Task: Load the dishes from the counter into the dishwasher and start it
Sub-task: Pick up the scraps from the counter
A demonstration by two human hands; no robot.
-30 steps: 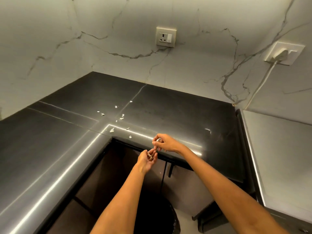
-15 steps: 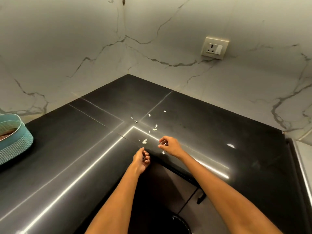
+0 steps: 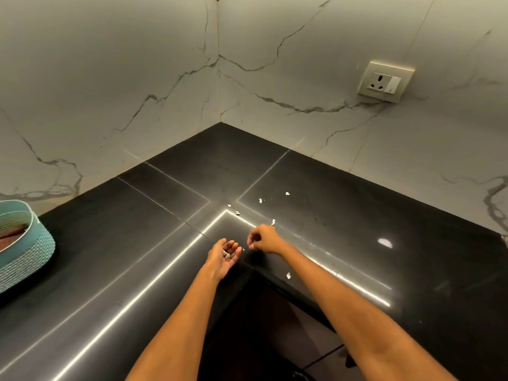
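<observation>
No dishes and no dishwasher show in the head view. Several small white scraps [image 3: 260, 200] lie scattered on the black counter [image 3: 357, 229] near its inner corner. My left hand [image 3: 224, 255] is held palm up at the counter's edge, loosely cupped, with a white scrap lying in the palm. My right hand [image 3: 264, 239] hovers just right of it, low over the counter, with thumb and fingertips pinched together as if on a tiny scrap. Another scrap [image 3: 288, 275] lies near the front edge under my right forearm.
A teal woven basket [image 3: 30, 243] stands on the counter at the far left. Marble walls close off the corner, with a wall socket [image 3: 384, 81] at the upper right. Dark cabinet fronts [image 3: 288, 334] fill the space below the counter's inner corner.
My view has swung left and closer to the corner. My left hand has turned palm up, and my right hand has come in beside it.
</observation>
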